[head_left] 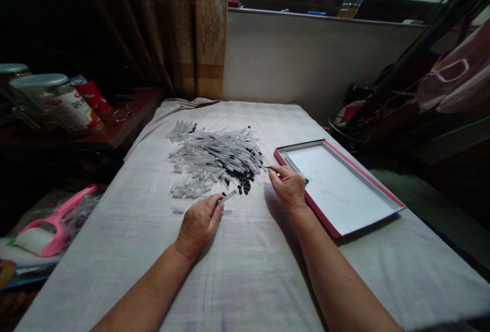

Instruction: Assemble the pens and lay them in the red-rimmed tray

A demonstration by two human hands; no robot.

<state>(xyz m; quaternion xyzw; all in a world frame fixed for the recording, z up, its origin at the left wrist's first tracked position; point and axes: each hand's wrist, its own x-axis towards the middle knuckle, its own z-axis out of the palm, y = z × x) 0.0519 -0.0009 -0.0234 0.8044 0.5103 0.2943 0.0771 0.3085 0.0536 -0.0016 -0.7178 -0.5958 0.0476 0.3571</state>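
A heap of clear plastic tubes [214, 156] lies on the cloth-covered table [237, 271], with small black caps [245, 181] scattered at its near right edge. My left hand [199, 225] rests on the cloth just in front of the heap, its fingers closed on one clear tube [227, 198] that points right. My right hand [289, 186] sits between the heap and a shallow box lid, pinching a thin dark-tipped piece [270, 168] between thumb and forefinger.
A white box lid with a red rim [337, 184] lies at the right of the table. A pink lint roller [53, 225] and jars [57, 100] stand to the left. Curtain and window wall are behind; dark clutter fills the right side.
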